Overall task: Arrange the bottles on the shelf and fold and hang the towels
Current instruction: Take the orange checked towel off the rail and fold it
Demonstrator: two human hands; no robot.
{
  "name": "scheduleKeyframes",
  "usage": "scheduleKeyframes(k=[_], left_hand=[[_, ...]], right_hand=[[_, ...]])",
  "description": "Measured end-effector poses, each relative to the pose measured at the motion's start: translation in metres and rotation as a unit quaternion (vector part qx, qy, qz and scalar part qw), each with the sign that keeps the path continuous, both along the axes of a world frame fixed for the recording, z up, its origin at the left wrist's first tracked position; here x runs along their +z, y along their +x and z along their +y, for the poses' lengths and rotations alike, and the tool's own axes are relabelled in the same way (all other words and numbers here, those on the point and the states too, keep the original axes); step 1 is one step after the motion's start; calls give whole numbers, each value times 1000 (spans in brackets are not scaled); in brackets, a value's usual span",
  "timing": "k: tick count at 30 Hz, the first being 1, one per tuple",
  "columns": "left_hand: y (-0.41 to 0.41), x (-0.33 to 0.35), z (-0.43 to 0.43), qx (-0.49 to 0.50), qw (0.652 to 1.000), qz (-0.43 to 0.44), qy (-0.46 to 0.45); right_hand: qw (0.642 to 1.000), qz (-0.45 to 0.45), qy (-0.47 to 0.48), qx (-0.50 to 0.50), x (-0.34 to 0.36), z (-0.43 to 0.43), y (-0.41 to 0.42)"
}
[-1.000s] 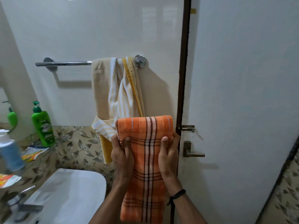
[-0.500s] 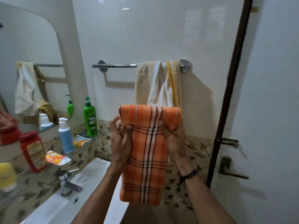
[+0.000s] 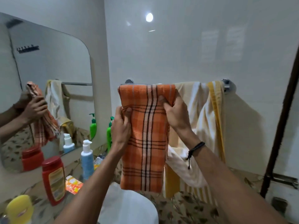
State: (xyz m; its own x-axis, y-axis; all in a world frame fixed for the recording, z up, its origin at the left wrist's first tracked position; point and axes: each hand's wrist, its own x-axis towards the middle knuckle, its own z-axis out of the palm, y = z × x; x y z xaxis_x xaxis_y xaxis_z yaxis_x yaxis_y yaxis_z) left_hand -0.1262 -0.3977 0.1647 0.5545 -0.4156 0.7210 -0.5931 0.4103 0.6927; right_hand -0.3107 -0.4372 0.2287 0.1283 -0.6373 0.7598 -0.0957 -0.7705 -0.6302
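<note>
- A person is holding a folded orange towel point(image 3: 145, 135) at the towel bar point(image 3: 129, 81), its top fold level with the rail, seemingly to drape it on the free stretch beside the cream towel point(image 3: 202, 110) (already hanging).
- The left hand point(image 3: 120, 126) is gripping the towel's left edge, fingers curled round it.
- The right hand point(image 3: 175, 113), raised higher, is pinching the upper right corner.

Found coarse, waffle-woven matt cloth in the orange towel point(image 3: 145, 135), smoother cloth in the cream towel point(image 3: 205, 110). Noted polished metal on the towel rail point(image 3: 227, 86), glossy smooth tile on the wall point(image 3: 178, 46), shiny plastic on the red bottle point(image 3: 54, 178).
</note>
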Motion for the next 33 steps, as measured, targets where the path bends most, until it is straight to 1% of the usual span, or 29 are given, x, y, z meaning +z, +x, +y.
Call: scheduleKeyframes(k=[2, 5, 10, 13, 16, 19, 22, 23, 25, 27, 29, 31, 32, 33], left_hand=[[20, 26, -17, -5, 1000, -14, 14], [48, 69, -43, -14, 999, -37, 30], [75, 135, -84, 7, 997, -51, 55], [81, 162, -108, 48, 993, -79, 74], [84, 174, -134, 71, 987, -96, 108], [86, 168, -157, 83, 982, -102, 132], [86, 157, -169, 65, 989, -105, 87], [86, 157, -171, 70, 987, -132, 66], [86, 160, -174, 85, 968, -235, 38], [88, 165, -172, 93, 929, -357, 23], [94, 170, -172, 95, 885, -455, 11], [99, 172, -170, 78, 864, -497, 28], [100, 173, -168, 72, 860, -503, 55], [101, 174, -165, 74, 855, -505, 94]], right_hand=[[1000, 24, -12, -5, 24, -14, 8], [997, 60, -33, -42, 62, -38, 22], [987, 103, -76, -95, 123, -79, 46], [978, 134, -88, -135, 149, -104, 55], [966, 167, -80, -181, 160, -130, 65], [953, 207, -80, -207, 154, -151, 69], [934, 259, -97, -227, 143, -163, 69], [926, 276, -107, -234, 141, -165, 69], [909, 304, -132, -252, 138, -168, 69], [882, 327, -172, -293, 136, -166, 69], [840, 349, -219, -354, 133, -164, 72], [805, 367, -268, -382, 132, -162, 77], [793, 381, -287, -379, 132, -161, 79], [790, 394, -294, -366, 133, -159, 80]])
